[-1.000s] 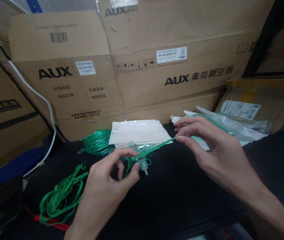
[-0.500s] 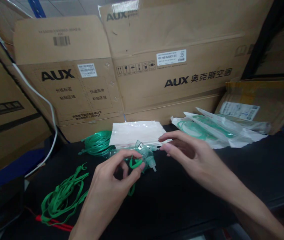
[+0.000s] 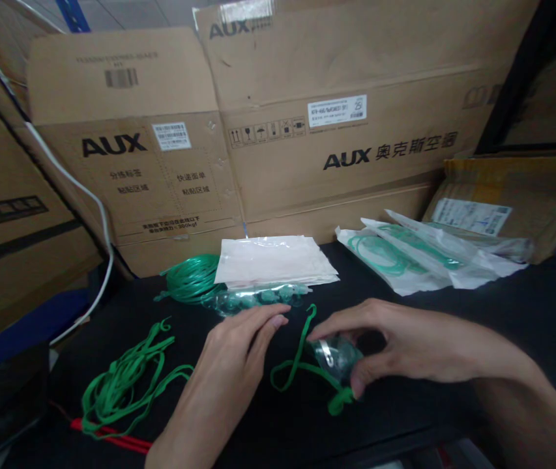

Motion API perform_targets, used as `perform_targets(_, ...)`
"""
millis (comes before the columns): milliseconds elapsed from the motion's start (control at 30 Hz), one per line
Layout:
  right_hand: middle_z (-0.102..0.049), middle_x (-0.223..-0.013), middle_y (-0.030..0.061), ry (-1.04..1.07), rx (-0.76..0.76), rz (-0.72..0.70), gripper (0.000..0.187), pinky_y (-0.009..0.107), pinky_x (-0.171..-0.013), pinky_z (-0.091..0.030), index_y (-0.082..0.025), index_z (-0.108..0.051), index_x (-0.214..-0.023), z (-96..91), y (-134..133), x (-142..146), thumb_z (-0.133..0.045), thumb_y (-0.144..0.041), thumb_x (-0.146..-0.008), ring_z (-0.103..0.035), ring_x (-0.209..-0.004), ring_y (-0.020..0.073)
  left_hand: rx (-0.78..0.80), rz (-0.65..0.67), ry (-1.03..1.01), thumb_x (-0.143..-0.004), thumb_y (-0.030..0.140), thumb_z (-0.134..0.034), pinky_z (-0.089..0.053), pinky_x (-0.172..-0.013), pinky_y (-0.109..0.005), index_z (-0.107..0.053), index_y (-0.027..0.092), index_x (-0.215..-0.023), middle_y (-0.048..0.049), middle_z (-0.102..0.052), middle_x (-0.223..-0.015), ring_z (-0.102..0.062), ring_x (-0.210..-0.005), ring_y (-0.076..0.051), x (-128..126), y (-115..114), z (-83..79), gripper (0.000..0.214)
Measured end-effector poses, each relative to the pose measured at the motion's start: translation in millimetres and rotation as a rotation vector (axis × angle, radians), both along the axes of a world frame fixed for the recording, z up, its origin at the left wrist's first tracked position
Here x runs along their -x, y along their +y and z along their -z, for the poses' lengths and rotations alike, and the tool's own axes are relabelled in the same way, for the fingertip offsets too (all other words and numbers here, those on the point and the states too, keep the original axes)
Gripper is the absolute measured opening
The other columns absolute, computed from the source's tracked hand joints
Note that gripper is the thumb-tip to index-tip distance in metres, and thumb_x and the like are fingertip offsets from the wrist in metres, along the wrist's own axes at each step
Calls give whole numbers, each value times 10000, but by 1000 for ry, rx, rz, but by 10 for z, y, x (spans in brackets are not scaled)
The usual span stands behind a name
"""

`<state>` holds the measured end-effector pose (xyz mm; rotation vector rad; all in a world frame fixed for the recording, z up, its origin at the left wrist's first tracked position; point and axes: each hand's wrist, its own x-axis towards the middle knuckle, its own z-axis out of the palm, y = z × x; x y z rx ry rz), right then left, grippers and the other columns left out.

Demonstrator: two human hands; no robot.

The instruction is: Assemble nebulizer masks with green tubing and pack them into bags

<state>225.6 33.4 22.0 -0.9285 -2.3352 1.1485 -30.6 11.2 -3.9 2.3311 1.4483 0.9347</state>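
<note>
My right hand [image 3: 380, 345] grips a clear green face mask [image 3: 339, 358] with a shiny metal nose strip, thumb on the near side and fingers on the far side. A green elastic strap [image 3: 302, 368] trails from the mask over the black tabletop, its free end curling up toward the back. To the left, my left hand [image 3: 243, 352] has its fingers stretched out, with the thumb close beside them. Nothing shows in it. Just beyond its fingertips lie clear green plastic pieces [image 3: 258, 296] in a row, partly in shiny film.
White paper pouches [image 3: 275, 260] are stacked behind the pieces, beside coiled green tubing [image 3: 192, 280]. Loose green straps [image 3: 126, 378] and a red item [image 3: 111, 438] lie at left. Packaged tubing [image 3: 405, 251] sits back right. Cardboard boxes [image 3: 278, 163] wall the back.
My left hand has let go of the green strap. My right hand has come down and nearer, taking hold of the mask, which now sits further right with its strap trailing.
</note>
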Motion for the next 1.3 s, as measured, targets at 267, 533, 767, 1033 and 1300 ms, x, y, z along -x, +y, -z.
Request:
perform_targets(267,-812,-1010,15,-174,44,-171,465,251,-820,-555,-303,-806,-1130,-5,-112,-13,-900,-423,-691,-750,-940,232,52,122,187,-1037,147,-453,-480,-1100,-430,-665,246,-1271,-33,-695,-1308,-635,-1206,-216,-166,-28,244,331)
perform_targets(533,-819,-1039,15,-155,-14,-262,438,242,-791,-560,-314,-790,-1160,-10,-131,41,-874,-405,-740,-757,-935,211,172,219,256,-916,-45,-413,-492,-1060,-413,-630,312,-1360,0,-659,-1344,-611,-1206,-215,-286,-19,282,610)
perform_targets(767,-821,-1028,5,-125,-91,-218,435,240,-793,-556,-330,-800,-1131,7,-172,25,-900,-367,-710,-760,-925,212,179,241,259,-879,-42,-425,-462,-1074,-403,-596,327,-1380,-8,-635,-1344,-598,-1220,-210,-220,-49,352,645)
perform_targets(1033,-822,-1020,-5,-142,-95,-202,433,227,-769,-565,-330,-805,-1118,20,-188,22,-907,-358,-698,-763,-905,204,134,231,252,-976,118,-523,-506,-901,-304,-721,273,-1104,-5,-689,-1103,-657,-1025,-193,-208,36,448,283)
perform_targets(1300,-801,-1015,-24,-116,-70,-108,515,233,-767,-555,-321,-796,-1131,22,-139,56,-943,-307,-638,-733,-909,210,131,71,329,-992,99,-518,-516,-832,-331,-689,209,-984,-24,-701,-981,-656,-943,-218,-290,-17,237,203)
